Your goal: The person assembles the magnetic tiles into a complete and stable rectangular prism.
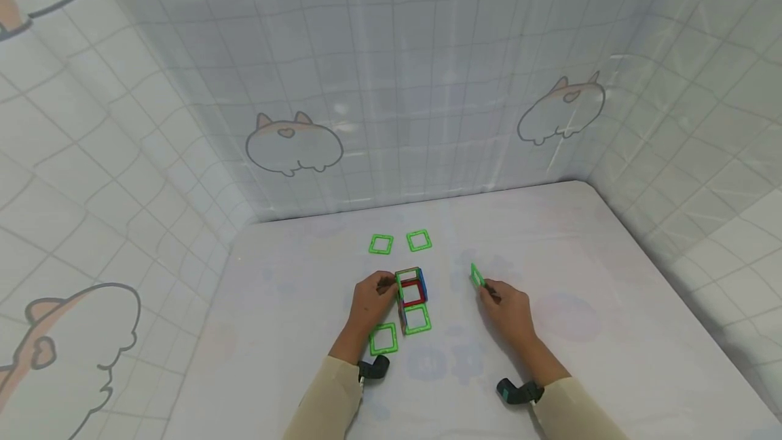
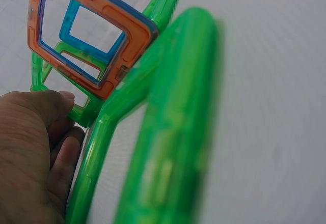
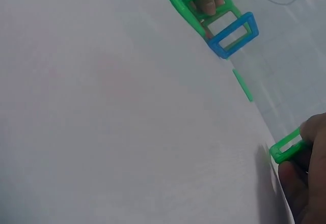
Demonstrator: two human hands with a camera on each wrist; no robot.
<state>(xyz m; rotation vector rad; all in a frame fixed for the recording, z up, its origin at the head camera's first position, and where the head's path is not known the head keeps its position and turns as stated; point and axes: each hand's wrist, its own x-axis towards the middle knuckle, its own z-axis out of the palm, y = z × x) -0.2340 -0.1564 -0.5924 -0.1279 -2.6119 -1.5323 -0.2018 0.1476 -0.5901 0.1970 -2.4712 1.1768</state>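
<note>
A small structure of magnetic square frames, green, red and blue, stands at the middle of the table. My left hand grips its green left side; in the left wrist view the fingertips pinch a green frame beside an orange frame and a blue one. My right hand pinches a single green square frame, tilted up off the table to the right of the structure. The right wrist view shows that frame between my fingers and the structure further off.
Two green frames lie flat behind the structure. Another green frame lies near my left wrist, and one lies at the structure's near side. White table walled by a cat-print curtain.
</note>
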